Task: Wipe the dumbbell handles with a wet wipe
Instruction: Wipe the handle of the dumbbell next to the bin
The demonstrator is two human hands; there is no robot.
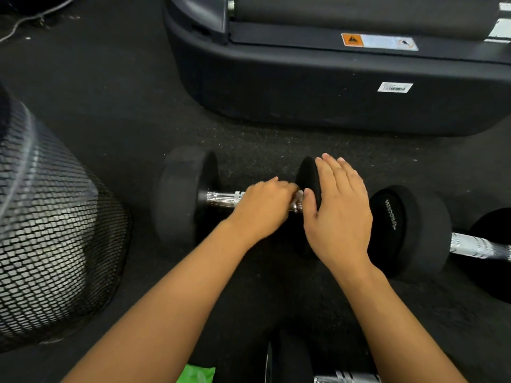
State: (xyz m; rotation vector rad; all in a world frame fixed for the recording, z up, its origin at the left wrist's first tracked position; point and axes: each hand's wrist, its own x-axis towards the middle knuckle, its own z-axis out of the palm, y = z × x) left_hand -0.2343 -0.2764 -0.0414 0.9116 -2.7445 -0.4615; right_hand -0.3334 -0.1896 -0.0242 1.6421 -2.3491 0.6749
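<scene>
3 dumbbells [188,197] [409,230] [345,378], 2 hands [262,208] [340,211], 1 mesh bin [55,230], 1 green packet [196,374].

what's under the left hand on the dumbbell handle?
Left hand curls over the chrome handle, bare metal showing either side. No wipe visible; the fingers cover whatever lies beneath. Right hand rests flat on the weight head.

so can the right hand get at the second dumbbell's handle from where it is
Probably yes: the right hand lies flat on the near dumbbell's end weight, and the second dumbbell's handle lies bare just beyond.
</scene>
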